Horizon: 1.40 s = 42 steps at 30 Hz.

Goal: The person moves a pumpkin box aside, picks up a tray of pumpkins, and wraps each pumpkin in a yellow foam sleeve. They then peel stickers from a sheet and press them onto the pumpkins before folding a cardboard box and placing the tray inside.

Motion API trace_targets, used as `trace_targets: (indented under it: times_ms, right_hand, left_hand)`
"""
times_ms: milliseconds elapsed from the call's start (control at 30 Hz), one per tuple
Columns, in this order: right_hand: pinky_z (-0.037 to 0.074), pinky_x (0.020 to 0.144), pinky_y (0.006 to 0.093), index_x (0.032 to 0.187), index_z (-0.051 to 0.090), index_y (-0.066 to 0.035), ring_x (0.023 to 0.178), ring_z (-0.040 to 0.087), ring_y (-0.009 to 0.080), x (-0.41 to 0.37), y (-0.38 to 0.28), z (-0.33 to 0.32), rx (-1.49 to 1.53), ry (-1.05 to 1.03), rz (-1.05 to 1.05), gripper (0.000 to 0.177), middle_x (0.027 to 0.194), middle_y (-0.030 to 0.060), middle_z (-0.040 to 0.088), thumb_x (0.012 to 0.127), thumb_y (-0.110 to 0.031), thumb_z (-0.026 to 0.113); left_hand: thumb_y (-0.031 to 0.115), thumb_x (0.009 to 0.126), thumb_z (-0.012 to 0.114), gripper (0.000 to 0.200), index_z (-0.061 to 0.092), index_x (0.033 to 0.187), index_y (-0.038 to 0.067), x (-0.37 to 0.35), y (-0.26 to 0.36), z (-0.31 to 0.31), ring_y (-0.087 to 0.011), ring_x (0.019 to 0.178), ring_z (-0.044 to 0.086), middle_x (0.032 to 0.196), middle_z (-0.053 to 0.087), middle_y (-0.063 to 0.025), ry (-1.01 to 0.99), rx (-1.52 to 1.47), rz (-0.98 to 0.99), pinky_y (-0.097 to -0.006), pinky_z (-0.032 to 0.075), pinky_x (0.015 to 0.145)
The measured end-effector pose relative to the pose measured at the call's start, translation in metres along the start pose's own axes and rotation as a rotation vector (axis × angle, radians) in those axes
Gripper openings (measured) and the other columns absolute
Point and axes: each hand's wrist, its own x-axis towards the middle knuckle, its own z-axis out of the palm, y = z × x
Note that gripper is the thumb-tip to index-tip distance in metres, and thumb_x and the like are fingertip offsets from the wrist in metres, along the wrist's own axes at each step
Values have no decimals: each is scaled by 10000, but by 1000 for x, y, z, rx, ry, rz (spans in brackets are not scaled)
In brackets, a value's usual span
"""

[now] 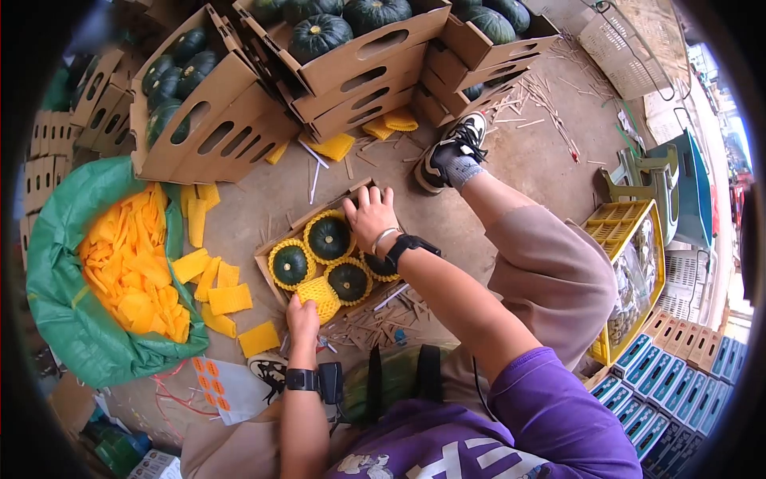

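A low cardboard box point(263, 257) on the floor holds several dark green squashes, among them one squash point(329, 238) at the back, another squash point(290, 264) on the left and a third squash point(349, 282) in front, each ringed by yellow foam netting. My left hand point(303, 318) is closed on a yellow foam net sleeve point(321, 298) at the box's near left corner; whatever is inside the sleeve is hidden. My right hand point(373, 217) lies with fingers apart over the far right of the box, beside the back squash. It partly covers another netted squash point(381, 266).
A green sack point(60, 263) full of yellow foam nets point(132, 271) stands on the left, with loose nets point(230, 298) beside it. Stacked cardboard boxes point(375, 84) of squashes rise ahead. A yellow crate point(618, 231) is on the right. Wooden sticks point(550, 100) litter the floor.
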Motion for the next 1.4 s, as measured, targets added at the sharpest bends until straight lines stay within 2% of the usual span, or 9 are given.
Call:
trace_targets:
  times_ms: [167,400,500,533,633,800,867,1033,1400]
  right_hand:
    - [425,840,446,1172,498,-98,1087,426,374,-66,-31,-60,317,154,-75,606,1155,210,445,590,-91,669]
    - [443,842,414,1136,575,-99,1076,478,300,-124,-62,-95,730,254,-595,554,1164,107,496,616,-145,756]
    - [457,881,330,1204,553,-60,978,560,142,-118,-31,-59,2283,-283,112,356,1087,28,590,875,-182,611]
    - [478,834,316,1200,546,-58,956,573,144,-116,-24,-41,2248,-310,325,328,1068,32,607,900,-190,561]
    - [484,783,306,1114,587,-31,905,586,140,-140,-49,-38,2398,-647,-4,275,1011,30,629,933,-229,524]
    - [489,678,359,894,609,11,749,630,315,-125,-46,-66,1063,194,187,211,821,193,647,865,-198,597]
    - [486,707,375,1002,645,-29,787,615,339,-126,-53,-51,1145,340,75,232,819,202,632,824,-177,648]
    - [383,981,263,1372,412,-43,1115,501,114,-129,-34,-47,2134,-402,-85,511,1268,41,533,895,-98,587]
    - [401,1002,398,1376,380,-86,1180,500,250,-117,-39,11,2740,-568,228,529,1320,112,488,939,-368,481]
  left_hand:
    - [-93,775,407,369,548,1101,6,-25,50,-4,-184,883,619,1003,631,-84,20,-354,71,-292,496,786]
    - [132,842,656,509,395,1272,52,-89,92,-9,-207,1103,524,1234,485,-73,-386,-704,100,-371,476,894]
    - [279,780,726,700,359,1336,63,-120,106,-7,-246,1179,494,1283,483,-94,-544,-829,142,-418,424,980]
    - [279,780,726,700,359,1336,63,-123,106,-4,-246,1179,494,1283,483,-94,-541,-832,147,-418,424,980]
    - [255,787,720,693,354,1347,72,-128,111,2,-249,1173,499,1273,501,-85,-718,-1009,39,-441,426,974]
    - [157,801,724,648,368,1318,-6,-116,108,4,-200,1088,527,1204,530,-100,-194,-534,250,-335,428,947]
    - [107,812,708,574,405,1284,-15,-118,104,13,-174,1070,526,1194,527,-105,-9,-496,358,-310,429,938]
    - [96,796,714,566,415,1266,-3,-112,114,7,-190,1040,563,1152,554,-106,-148,-691,122,-315,471,899]
    - [50,772,719,576,396,1249,54,-79,89,25,-206,1029,568,1137,539,-88,-212,-651,-81,-349,531,803]
